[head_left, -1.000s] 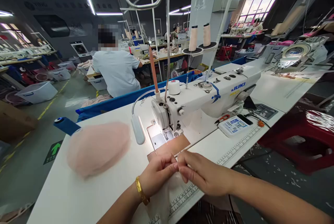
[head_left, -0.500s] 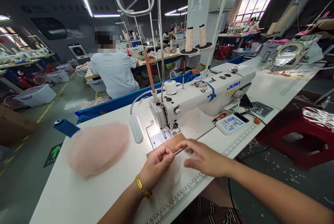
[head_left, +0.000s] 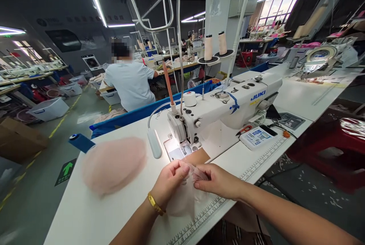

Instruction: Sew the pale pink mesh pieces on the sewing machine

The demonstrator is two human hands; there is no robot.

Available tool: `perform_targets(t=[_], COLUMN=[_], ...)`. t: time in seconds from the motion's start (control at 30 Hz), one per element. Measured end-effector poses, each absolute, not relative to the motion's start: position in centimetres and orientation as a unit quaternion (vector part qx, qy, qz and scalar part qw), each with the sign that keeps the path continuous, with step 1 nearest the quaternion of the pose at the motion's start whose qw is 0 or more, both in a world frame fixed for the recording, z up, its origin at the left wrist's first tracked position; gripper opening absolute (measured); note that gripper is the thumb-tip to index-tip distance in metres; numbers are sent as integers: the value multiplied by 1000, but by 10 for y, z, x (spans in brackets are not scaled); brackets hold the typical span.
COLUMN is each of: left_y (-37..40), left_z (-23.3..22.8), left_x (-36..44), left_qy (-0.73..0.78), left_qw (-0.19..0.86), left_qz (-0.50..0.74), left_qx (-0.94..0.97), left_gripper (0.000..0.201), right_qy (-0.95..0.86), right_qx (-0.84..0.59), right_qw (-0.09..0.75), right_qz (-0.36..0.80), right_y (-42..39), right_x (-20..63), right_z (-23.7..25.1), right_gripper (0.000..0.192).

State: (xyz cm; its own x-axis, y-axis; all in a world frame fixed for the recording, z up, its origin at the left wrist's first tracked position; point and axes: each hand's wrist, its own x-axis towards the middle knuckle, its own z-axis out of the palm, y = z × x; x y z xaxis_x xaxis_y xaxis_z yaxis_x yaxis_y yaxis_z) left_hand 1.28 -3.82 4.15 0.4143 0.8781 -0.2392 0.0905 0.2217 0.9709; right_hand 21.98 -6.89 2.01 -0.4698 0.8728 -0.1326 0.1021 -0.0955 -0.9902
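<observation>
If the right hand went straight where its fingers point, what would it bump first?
Besides the thin pale fabric it holds, the right hand would probably bump the left hand, just across from it; depth is hard to judge.

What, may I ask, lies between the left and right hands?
In the head view, sheer pinkish fabric lies between the left hand and the right hand, held by both.

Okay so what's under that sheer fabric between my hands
Around the sheer fabric, white tabletop shows, with ruler markings on its near side. Directly beneath, the folds and your left hand and right hand hide the surface, so nothing more can be made out.
</observation>
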Motion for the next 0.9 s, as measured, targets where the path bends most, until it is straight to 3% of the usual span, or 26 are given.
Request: perform_targets(t=[0.1,0.23,0.5,0.9], left_y=[-41,-43,-29,-34], left_z=[44,42,36,39], left_x=[12,11,3,9], left_qy=[427,447,499,481], left_qw=[653,620,569,628], left_qz=[320,380,424,382], left_qx=[537,522,497,478], left_gripper=[48,51,54,54], right_qy=[-592,-512,-598,-597], right_qx=[-409,-374,-383,-409], right_qw=[338,352,226,295], right_qz=[606,688,667,624], right_y=[-70,-74,-84,-68], right_x=[213,202,205,224], right_z=[19,21,27,15], right_gripper=[34,41,7,40])
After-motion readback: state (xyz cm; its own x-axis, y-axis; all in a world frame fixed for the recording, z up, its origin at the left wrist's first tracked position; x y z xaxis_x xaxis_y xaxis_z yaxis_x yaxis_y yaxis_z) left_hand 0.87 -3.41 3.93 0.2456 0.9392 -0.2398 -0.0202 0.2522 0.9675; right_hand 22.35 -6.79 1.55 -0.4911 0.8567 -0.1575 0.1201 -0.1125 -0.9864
